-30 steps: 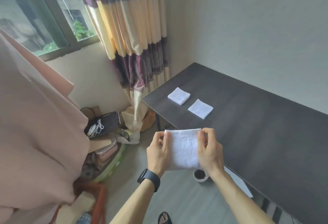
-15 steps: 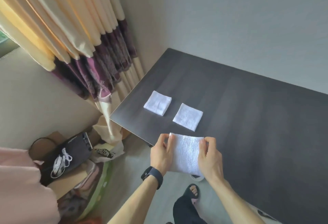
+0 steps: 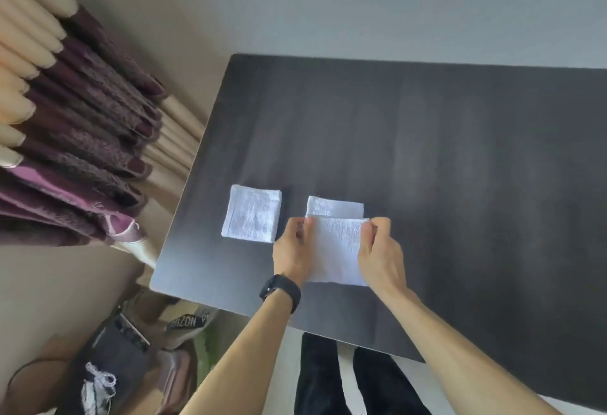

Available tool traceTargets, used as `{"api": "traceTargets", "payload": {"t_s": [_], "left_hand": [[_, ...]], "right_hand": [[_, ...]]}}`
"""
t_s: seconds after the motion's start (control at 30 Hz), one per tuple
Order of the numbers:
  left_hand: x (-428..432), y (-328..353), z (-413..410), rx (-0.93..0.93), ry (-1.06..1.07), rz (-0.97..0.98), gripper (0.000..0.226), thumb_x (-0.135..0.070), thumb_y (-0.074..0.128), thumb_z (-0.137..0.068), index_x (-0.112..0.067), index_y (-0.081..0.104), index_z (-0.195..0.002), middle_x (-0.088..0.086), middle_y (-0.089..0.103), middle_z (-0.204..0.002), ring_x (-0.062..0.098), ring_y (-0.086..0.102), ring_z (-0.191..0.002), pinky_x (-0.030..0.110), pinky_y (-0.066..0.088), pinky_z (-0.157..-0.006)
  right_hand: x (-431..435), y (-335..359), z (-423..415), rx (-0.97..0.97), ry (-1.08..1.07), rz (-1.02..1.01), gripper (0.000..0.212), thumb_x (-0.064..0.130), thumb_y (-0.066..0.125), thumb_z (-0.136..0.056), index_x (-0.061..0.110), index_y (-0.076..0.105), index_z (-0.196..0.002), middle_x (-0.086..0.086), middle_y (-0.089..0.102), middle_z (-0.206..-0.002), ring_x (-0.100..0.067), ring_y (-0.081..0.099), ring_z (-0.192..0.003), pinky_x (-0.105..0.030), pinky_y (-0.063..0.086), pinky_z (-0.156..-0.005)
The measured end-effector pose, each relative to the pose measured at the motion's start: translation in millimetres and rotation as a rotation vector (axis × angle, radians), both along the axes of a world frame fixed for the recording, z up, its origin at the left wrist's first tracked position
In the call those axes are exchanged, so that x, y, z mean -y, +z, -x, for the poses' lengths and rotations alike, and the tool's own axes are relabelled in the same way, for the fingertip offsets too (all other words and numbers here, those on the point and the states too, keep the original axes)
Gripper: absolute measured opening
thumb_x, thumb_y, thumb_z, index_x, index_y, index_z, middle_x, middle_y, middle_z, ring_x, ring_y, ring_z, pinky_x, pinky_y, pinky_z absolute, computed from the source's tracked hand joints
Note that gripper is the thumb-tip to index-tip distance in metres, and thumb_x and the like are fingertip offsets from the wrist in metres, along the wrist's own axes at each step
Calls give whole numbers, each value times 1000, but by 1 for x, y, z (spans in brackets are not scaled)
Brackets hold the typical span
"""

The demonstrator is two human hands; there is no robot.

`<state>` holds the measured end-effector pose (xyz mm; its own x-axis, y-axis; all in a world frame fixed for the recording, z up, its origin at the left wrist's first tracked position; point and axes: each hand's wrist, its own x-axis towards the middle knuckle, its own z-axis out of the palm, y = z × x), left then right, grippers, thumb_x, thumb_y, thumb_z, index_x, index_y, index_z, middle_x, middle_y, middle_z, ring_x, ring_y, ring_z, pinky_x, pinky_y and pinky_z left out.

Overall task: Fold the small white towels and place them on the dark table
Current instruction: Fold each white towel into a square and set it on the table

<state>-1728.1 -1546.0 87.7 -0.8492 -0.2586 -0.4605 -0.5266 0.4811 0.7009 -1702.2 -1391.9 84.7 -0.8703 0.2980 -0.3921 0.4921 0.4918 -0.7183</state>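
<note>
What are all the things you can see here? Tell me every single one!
Left folded white terry towel: one, white, on the table near its left end.
Right folded white terry towel: one, white, beside the first, partly hidden behind the held towel.
Held white terry towel: one, white, between both hands, over the table.
Dark wood-grain table: one, near-black, against the grey wall.
Pleated fabric curtain: one, purple and cream, left of the table.
Dark bag with a white cord: one, dark grey, on the floor, lower left.
Black wristwatch: one, black, on the left wrist.
Left hand: one, pinching the held towel's left edge.
Right hand: one, pinching its right edge.
</note>
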Motion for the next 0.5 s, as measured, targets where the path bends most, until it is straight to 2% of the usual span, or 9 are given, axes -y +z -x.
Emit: {"api": "traceTargets", "payload": {"t_s": [0.1,0.23,0.37,0.5], "left_hand": [[5,-19,27,37,-48,-13,37,-58,41,-98,-25,59,-101,-9,61,-84,8,55,-72,23,41,-60],[8,-40,54,75,-156,40,36,-56,38,-99,-25,56,-103,-11,59,-82,8,55,-71,25,39,-58],[9,-58,69,98,-229,95,33,-56,33,-100,-29,51,-102,-8,59,-80,19,58,-73,32,47,-63],[12,-70,74,141,-259,140,30,-57,27,-100,-32,43,-99,-4,63,-88,23,61,-78,37,51,-67]], "right_hand": [[7,-15,21,49,-55,-23,20,38,26,-104,22,38,-100,-4,62,-81,-33,58,-78,-47,50,-70],[13,-33,40,107,-107,-59,22,37,26,-104,19,38,-102,-2,59,-82,-32,57,-79,-46,50,-70],[16,-51,50,111,-137,-104,19,36,27,-104,21,39,-101,0,60,-79,-30,57,-77,-42,48,-68],[20,-64,56,101,-137,-200,15,33,30,-103,22,39,-98,3,57,-70,-32,55,-70,-39,41,-63]]}}
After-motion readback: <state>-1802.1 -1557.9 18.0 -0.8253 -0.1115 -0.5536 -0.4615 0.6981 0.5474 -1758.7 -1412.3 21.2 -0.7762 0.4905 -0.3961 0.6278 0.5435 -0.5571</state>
